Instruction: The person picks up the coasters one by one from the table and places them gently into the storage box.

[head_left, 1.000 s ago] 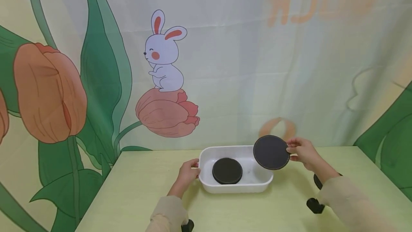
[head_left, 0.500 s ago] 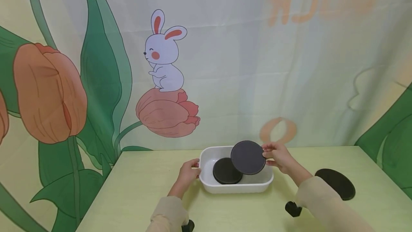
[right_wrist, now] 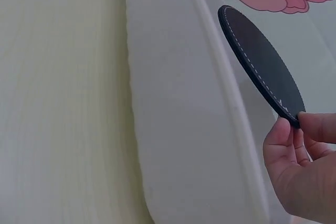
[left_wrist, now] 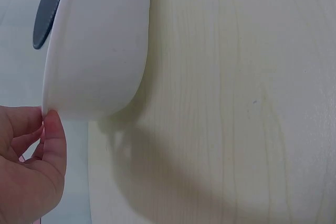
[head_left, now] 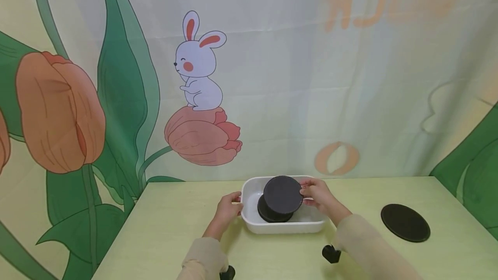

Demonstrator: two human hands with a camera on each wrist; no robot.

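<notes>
A round black coaster (right_wrist: 265,64) with pale edge stitching is pinched at its rim by my right hand (head_left: 320,197). In the head view this held coaster (head_left: 283,195) is over the white rectangular basin (head_left: 285,227), partly covering a round black stack or disc (head_left: 268,213) that lies inside. Whether the two touch is hard to tell. My left hand (head_left: 227,208) pinches the basin's left end, thumb outside the rim, as the left wrist view shows with the hand (left_wrist: 37,166) at the basin wall (left_wrist: 100,51).
Another round black coaster (head_left: 405,223) lies flat on the pale wooden table (head_left: 163,228) at the right. A printed curtain (head_left: 272,77) with tulips and a rabbit hangs behind the table. Black wrist-camera pieces (head_left: 331,254) sit beneath the sleeves.
My right hand has carried the coaster leftward and lower, from the basin's right end to over the black disc inside. The coaster on the table has come into full view. My left hand stays put.
</notes>
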